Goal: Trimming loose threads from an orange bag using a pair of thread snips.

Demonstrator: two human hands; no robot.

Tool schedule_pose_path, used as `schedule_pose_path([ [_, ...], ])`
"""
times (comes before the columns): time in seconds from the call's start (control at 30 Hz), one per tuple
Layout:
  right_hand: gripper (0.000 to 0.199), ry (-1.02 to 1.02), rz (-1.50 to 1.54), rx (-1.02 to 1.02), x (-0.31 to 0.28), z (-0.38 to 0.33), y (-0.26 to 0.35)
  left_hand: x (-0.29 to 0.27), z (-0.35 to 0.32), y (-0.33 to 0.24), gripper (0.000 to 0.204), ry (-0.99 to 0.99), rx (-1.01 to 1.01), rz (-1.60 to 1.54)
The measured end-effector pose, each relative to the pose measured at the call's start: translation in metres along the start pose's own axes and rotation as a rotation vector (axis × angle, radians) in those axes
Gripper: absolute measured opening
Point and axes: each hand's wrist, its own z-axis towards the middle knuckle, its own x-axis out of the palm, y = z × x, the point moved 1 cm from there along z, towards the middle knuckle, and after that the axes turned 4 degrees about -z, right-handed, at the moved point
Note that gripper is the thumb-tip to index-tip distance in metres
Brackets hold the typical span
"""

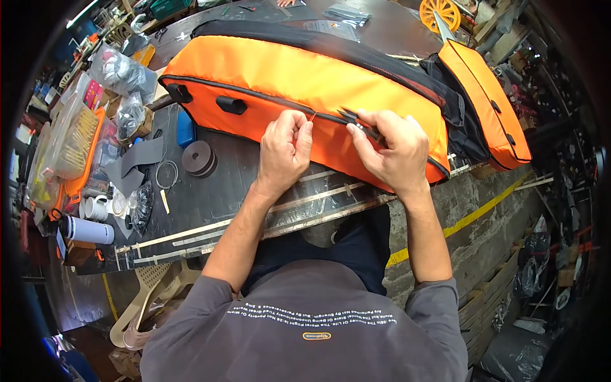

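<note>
Now both hands pinch at the orange bag [305, 83]: left hand [283, 153] grip clamped on a thread [312, 116], right hand [391, 149] clamped on small black snips [356, 121] just beside it.

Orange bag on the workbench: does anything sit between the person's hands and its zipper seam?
Nothing visible does. The left hand pinches a thread end right at the black seam of the orange bag, and the right hand holds small black snips against it.

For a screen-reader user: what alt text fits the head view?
Both hands work at the black edge of a long orange bag on a dark workbench: the left hand pinches a thin thread, the right hand holds small black snips.
</note>
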Motion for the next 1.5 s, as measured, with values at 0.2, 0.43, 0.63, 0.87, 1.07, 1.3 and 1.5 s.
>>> schedule_pose_path([
  [0.2,0.016,0.094,0.046,-0.004,0.015,0.003,0.020,-0.007,-0.001,-0.009,0.014,0.092,-0.190,-0.391],
  [0.43,0.017,0.075,0.028,0.020,0.019,0.002,0.028,-0.009,-0.007,-0.006,0.016,0.092,-0.297,-0.527],
  [0.63,0.018,0.083,0.045,0.040,0.021,0.002,0.030,-0.005,-0.006,-0.011,0.017,0.067,-0.293,-0.611],
  [0.87,0.018,0.070,0.009,0.103,0.023,0.002,0.036,0.000,-0.002,-0.015,0.017,0.066,-0.313,-0.622],
  [1.07,0.019,0.050,-0.003,0.163,0.030,-0.001,0.041,0.002,-0.009,-0.012,0.016,0.056,-0.291,-0.584],
  [1.3,0.020,0.010,0.016,0.136,0.030,-0.004,0.041,0.000,-0.012,-0.013,0.016,0.041,-0.304,-0.585],
  [1.5,0.020,-0.018,0.005,0.113,0.032,-0.007,0.039,0.000,-0.011,-0.013,0.016,0.049,-0.318,-0.564],
])
